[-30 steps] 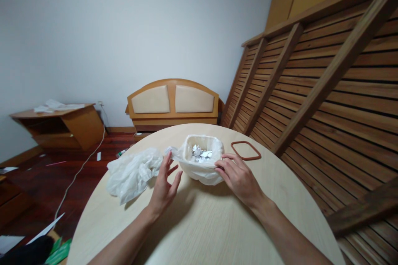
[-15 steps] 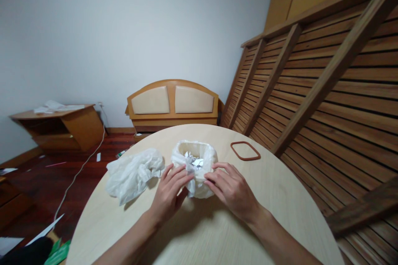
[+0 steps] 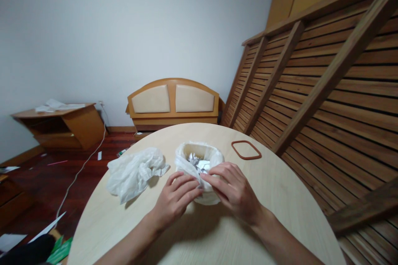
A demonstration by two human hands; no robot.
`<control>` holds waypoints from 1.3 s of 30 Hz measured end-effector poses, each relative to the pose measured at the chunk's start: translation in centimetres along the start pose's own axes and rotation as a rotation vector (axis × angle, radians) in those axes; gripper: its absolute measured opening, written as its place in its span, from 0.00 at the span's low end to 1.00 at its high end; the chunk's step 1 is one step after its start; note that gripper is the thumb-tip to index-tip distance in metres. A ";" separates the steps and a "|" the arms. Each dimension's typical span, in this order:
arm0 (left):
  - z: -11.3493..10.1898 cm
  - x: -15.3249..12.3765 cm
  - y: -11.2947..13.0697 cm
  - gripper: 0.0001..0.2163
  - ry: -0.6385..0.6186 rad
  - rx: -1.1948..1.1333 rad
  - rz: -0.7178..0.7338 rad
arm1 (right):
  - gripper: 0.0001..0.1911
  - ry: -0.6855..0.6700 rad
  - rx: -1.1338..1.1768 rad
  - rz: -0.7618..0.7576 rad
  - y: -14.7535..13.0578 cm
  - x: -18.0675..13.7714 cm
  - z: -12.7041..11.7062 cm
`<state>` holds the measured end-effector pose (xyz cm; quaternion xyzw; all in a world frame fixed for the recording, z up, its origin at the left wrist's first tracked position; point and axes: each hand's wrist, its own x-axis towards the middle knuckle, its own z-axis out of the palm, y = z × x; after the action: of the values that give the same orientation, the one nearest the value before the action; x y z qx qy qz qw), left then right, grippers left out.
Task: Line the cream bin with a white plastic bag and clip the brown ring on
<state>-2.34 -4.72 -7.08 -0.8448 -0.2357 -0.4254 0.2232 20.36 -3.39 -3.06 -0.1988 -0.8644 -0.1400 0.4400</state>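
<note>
A small cream bin point(image 3: 199, 149) lined with a thin white plastic bag point(image 3: 185, 165) stands on the round pale wooden table point(image 3: 280, 190). Crumpled silver foil point(image 3: 199, 162) lies inside it. My left hand point(image 3: 177, 198) and my right hand point(image 3: 231, 190) meet at the bin's near rim. Both pinch the bag's edge with curled fingers. A second crumpled white plastic bag point(image 3: 133, 172) lies on the table just left of my left hand.
A brown rounded-rectangle ring point(image 3: 245, 150) lies on the table right of the bin. A slatted wooden frame point(image 3: 326, 91) leans on the right. Behind the table stand a padded headboard point(image 3: 172, 101) and a low wooden cabinet point(image 3: 62, 126). A white cable point(image 3: 77, 174) and paper scraps litter the floor.
My hands came together from the bin's two sides to its near rim and gathered the bag's edge there. The bin shifted slightly towards me.
</note>
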 end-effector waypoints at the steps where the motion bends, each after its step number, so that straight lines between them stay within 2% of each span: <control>1: -0.1 0.2 0.2 0.14 -0.003 0.002 0.026 | 0.17 -0.014 0.008 -0.015 0.0 0.0 0.0; 5: -0.5 0.9 0.8 0.12 -0.019 -0.025 0.096 | 0.17 -0.057 0.028 -0.031 0.3 -0.1 0.0; 9: -0.5 0.9 0.9 0.11 -0.042 -0.032 0.117 | 0.11 -0.047 -0.005 0.006 0.5 -0.1 -0.3; 14: 0.0 0.2 0.3 0.15 -0.024 -0.059 0.022 | 0.08 -0.035 -0.041 -0.031 1.0 -0.1 -0.9; 19: 0.2 -0.1 -0.2 0.16 0.016 -0.098 -0.111 | 0.08 -0.049 -0.067 -0.089 1.5 -0.3 -0.5; 22: 0.2 -0.1 -0.3 0.16 0.015 -0.097 -0.139 | 0.08 -0.047 -0.064 -0.130 1.6 -0.4 -0.3; 27: 0.1 0.0 -0.4 0.15 0.010 -0.068 -0.105 | 0.09 0.002 0.011 -0.133 1.3 -0.2 -0.4; 31: -0.1 0.1 -0.3 0.15 -0.023 -0.061 -0.051 | 0.13 0.074 0.082 -0.051 1.2 0.0 -0.6; 35: -0.6 0.6 0.2 0.14 -0.068 -0.044 0.037 | 0.14 0.129 0.070 0.033 1.4 0.1 -1.1; 39: -1.2 1.6 1.1 0.13 -0.147 -0.053 0.138 | 0.14 0.128 0.038 0.048 1.6 0.1 -1.7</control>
<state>-1.62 -5.92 -5.33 -0.8937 -0.1813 -0.3518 0.2116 22.23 -2.64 -1.91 -0.2014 -0.8320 -0.1255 0.5015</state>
